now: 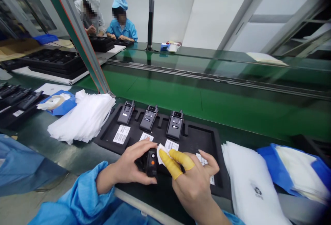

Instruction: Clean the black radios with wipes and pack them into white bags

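My left hand [129, 164] is wrapped round a small black device [150, 163] with an orange button, held over the near part of a black foam tray [207, 139]. My right hand [192, 176], with yellow finger cots on two fingers, pinches a small white label [160, 148] against the device's top. Three more black devices [149, 118] stand in slots along the tray's far side. White printed labels [121, 134] lie in front of them.
A stack of white foam bags [82, 118] lies left of the tray, another [253, 180] to its right beside a blue bin [269, 152]. A tape roll [55, 101] sits in a blue tray. Beyond runs a green conveyor [181, 94]. Two people work at the far left.
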Demonstrator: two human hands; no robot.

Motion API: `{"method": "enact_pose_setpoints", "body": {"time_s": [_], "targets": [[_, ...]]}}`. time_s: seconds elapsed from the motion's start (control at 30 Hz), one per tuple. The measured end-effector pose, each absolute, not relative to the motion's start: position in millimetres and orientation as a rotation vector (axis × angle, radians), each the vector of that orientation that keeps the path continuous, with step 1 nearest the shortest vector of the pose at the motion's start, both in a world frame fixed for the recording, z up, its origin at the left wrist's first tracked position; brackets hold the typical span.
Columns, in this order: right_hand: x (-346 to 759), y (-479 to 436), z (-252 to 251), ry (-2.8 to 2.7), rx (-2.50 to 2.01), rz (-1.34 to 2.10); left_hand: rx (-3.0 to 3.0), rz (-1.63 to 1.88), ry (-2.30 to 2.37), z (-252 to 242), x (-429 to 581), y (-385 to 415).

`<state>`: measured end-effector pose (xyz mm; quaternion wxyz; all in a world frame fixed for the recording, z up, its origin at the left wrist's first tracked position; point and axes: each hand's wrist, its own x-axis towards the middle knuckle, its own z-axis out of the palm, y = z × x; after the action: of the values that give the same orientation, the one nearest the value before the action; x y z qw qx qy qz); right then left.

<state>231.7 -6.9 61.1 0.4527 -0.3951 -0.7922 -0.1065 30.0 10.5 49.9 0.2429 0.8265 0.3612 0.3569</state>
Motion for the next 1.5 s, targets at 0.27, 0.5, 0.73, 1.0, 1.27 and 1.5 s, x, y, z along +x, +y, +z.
{"method": "enact_pose_setpoints", "body": {"time_s": [0.27,0.5,0.73,1.0,1.27,1.5], "targets": [[222,-8,59,-1.961,-0.949,-0.284,2.239,0.94,1.047,51,28,10],[229,-5,48,-1.916,-1.092,-0.262,2.196,0.95,1.069,57,28,10],[219,-7,60,-1.884,-1.032,-0.258,2.24,0.959,1.081,52,26,8],[217,-8,45,-1.872,-1.046,-0.207,2.18,0.892,1.165,54,26,7],[260,-8,27,-1.83,-1.208,-0.26,2.198,0.934,1.12,61,32,10],[319,-12,-7,-1.736,-1.371,-0.389,2.179,0.903,1.184,75,47,13]]}}
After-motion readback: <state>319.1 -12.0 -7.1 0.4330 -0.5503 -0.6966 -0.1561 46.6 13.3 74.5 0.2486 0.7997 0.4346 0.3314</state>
